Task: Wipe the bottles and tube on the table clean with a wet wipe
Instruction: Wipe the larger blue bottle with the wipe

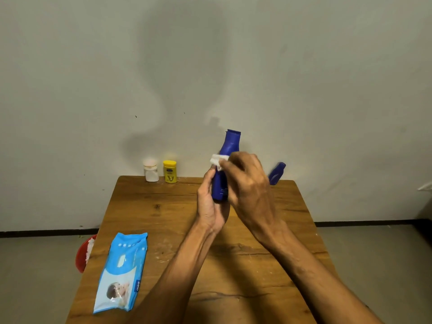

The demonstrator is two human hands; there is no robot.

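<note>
blue bottle glossy plastic; table grained wood, scuffed; wipe pack shiny plastic film.

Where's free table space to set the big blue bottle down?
Bare wood between the yellow bottle and the small blue bottle at the back, and mid-table right of the wipes pack. Back-left corner is crowded by the white bottle.

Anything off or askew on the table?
Nothing spilled or damaged. The small blue bottle at the table's far right edge looks tilted, though the wide lens may exaggerate that. Whitish smears mark the brown wooden table near its middle.
</note>
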